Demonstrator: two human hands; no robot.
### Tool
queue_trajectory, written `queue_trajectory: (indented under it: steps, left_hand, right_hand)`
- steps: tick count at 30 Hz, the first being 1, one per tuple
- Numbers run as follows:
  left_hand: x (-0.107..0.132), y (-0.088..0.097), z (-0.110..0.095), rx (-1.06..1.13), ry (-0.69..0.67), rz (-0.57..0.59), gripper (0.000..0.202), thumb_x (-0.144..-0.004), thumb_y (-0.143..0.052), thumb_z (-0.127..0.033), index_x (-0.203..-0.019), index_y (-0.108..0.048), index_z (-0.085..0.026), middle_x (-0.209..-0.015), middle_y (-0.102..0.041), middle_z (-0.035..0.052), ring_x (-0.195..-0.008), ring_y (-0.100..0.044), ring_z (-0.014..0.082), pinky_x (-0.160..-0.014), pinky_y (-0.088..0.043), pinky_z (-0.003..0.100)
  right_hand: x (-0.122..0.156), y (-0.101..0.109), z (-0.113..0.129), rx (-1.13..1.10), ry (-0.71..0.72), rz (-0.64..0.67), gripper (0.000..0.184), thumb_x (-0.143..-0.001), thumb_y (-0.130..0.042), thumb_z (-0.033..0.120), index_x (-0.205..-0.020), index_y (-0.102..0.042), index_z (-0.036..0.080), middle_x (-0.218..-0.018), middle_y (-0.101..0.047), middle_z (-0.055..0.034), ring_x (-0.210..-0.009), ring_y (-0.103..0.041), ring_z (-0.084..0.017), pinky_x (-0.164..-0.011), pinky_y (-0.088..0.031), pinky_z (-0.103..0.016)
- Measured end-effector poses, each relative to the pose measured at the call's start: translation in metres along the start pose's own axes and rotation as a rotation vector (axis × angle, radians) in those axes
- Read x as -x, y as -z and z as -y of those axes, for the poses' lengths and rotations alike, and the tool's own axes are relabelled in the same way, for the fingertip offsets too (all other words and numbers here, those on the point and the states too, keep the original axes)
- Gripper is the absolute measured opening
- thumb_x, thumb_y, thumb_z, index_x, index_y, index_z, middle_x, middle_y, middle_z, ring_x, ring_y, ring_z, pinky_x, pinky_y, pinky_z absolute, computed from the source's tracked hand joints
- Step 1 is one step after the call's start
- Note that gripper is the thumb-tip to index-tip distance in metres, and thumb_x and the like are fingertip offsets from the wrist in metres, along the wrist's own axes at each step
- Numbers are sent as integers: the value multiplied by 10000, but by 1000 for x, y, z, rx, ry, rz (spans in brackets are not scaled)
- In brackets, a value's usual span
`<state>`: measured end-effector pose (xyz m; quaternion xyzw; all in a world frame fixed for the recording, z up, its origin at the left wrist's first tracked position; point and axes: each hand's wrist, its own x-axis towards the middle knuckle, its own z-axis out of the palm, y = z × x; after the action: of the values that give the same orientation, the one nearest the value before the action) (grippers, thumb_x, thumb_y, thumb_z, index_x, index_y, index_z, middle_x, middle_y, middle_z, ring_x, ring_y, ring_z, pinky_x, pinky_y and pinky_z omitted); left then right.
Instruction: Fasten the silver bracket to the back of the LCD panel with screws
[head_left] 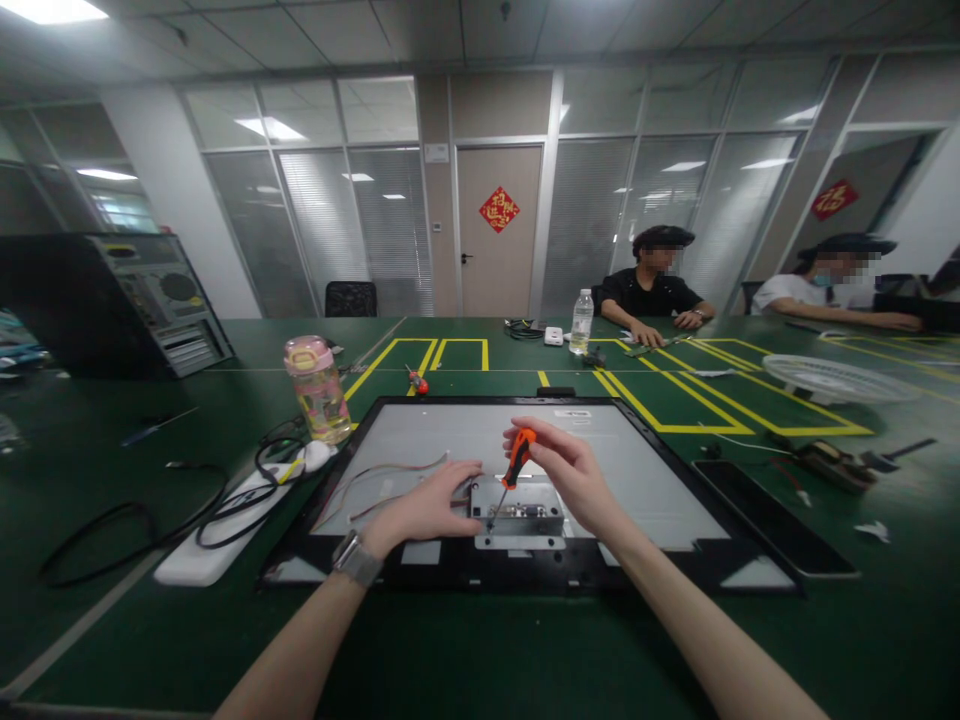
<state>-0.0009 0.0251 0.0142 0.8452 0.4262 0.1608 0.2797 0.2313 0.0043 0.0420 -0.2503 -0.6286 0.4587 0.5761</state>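
An orange-and-black screwdriver (518, 460) is held in my right hand (576, 466), fingers closed around its handle. Its thin shaft slants down to the left, and the tip meets the left part of a metal bracket (517, 542). At that bracket's left end, my left hand (429, 510) grips with thumb and fingers on either side; a watch (357, 558) is on that wrist. Beneath both hands lies a large flat display panel (645, 470), grey-backed with a black frame. Thin wires (390, 468) run across its left half. Whether a screw is under the tip is too small to tell.
Left of the panel are a white power strip (206, 545) with black cables, a pink-lidded bottle (319, 392) and a computer tower (150, 300). A dark slab (772, 515) lies at right. Beyond are a small red-handled tool (418, 382), a water bottle (581, 322) and two seated people.
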Motion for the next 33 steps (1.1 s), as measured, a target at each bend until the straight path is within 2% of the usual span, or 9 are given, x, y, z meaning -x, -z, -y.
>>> queue_trajectory:
  steps: [3, 7, 12, 15, 22, 28, 30, 33]
  left_hand:
    - [-1, 0, 0, 2, 0, -1, 810, -685, -740, -367, -1404, -434, -152, -1483, -410, 135, -1385, -352, 323, -1151, -283, 419]
    - [-1, -1, 0, -5, -3, 3, 805, -680, -742, -345, -1399, -438, -150, -1479, -414, 139, -1376, -364, 319, -1156, -268, 426]
    - [1, 0, -3, -6, 8, 7, 801, -697, -730, -351, -1408, -424, -147, -1480, -408, 143, -1367, -376, 307, -1152, -274, 422]
    - [0, -1, -2, -4, 0, 2, 800, -694, -729, -342, -1409, -425, -149, -1473, -418, 137, -1371, -369, 312, -1155, -268, 422]
    - [-2, -3, 6, -2, -14, -2, 799, -693, -740, -371, -1400, -437, -157, -1476, -420, 130, -1385, -347, 322, -1156, -271, 428]
    - [0, -1, 1, -7, -2, 10, 802, -700, -728, -354, -1413, -421, -154, -1487, -405, 133, -1390, -340, 316, -1164, -253, 435]
    - [0, -1, 0, -7, 0, 12, 811, -698, -728, -344, -1419, -413, -146, -1491, -397, 136, -1391, -339, 311, -1167, -247, 428]
    - [-1, -1, 2, -2, -5, 8, 815, -695, -732, -348, -1419, -415, -151, -1499, -386, 134, -1394, -335, 311, -1170, -240, 430]
  right_hand:
    - [0, -2, 2, -28, -6, 9, 307, -844, -671, 376, -1137, -690, 286, -1049, -731, -55, -951, -690, -230, -896, -533, -432]
    - [0, -4, 6, 62, 46, -46, 242, -790, -732, 350, -1020, -730, 276, -943, -724, -29, -867, -687, -197, -832, -555, -364]
    - [1, -5, 10, 24, 41, 7, 281, -868, -646, 381, -1120, -690, 265, -1037, -731, -56, -960, -690, -231, -885, -545, -424]
    - [1, -6, 11, -2, 28, 25, 277, -864, -657, 373, -1124, -683, 281, -1023, -735, -49, -977, -690, -234, -893, -544, -432]
    - [-1, -4, 3, 19, 41, -47, 155, -791, -734, 356, -910, -748, 258, -964, -697, -27, -826, -673, -174, -786, -559, -332]
    - [0, -2, 5, -78, -37, 69, 305, -886, -629, 399, -1162, -677, 279, -1092, -727, -66, -1047, -662, -235, -982, -482, -465]
    - [-1, -3, 7, -76, -33, 75, 314, -889, -621, 405, -1181, -665, 295, -1125, -715, -63, -1049, -661, -233, -979, -484, -466]
    - [-2, -3, 7, 18, 13, -15, 257, -846, -676, 371, -1092, -709, 305, -1047, -713, -38, -961, -670, -203, -903, -522, -393]
